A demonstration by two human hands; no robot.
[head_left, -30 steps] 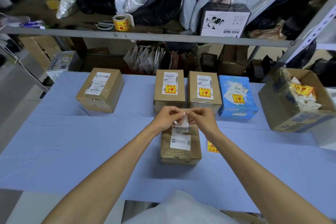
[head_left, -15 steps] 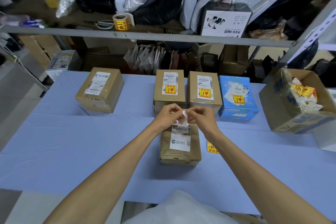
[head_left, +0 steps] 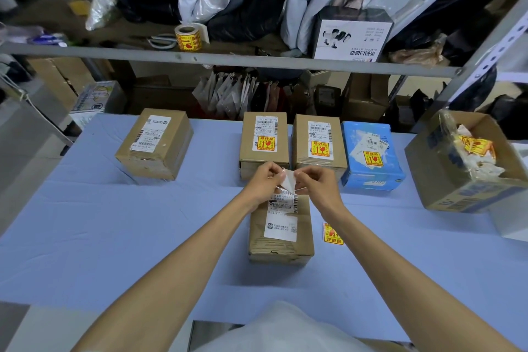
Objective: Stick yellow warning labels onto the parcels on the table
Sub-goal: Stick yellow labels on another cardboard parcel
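Your blue table (head_left: 114, 237) has wide bare cloth left of your arms. The strip on the right is narrower and ends at the open carton (head_left: 440, 177) of crumpled label scraps near the right edge. The brown parcel (head_left: 281, 240) you are working over stands alone mid-table. A loose yellow label (head_left: 331, 233) lies flat just beside its right side. Along the far edge sit an unlabelled brown parcel (head_left: 155, 146) at the left, then two labelled brown parcels (head_left: 264, 143) side by side and a blue parcel (head_left: 370, 157), each with a yellow sticker on top. The label roll (head_left: 188, 37) stands on the shelf (head_left: 228, 57) above.

Your knuckles cover the near parcel's far end and the front of the two labelled ones. Your left hand (head_left: 267, 177) and right hand (head_left: 317, 183) meet above the near parcel, fingers curled. Each pinches one side of a small white slip (head_left: 288, 178) held clear of the box top. Only the slip's pale side shows, so you cannot tell whether it is a label or backing paper. Both forearms reach straight in from the bottom corners.
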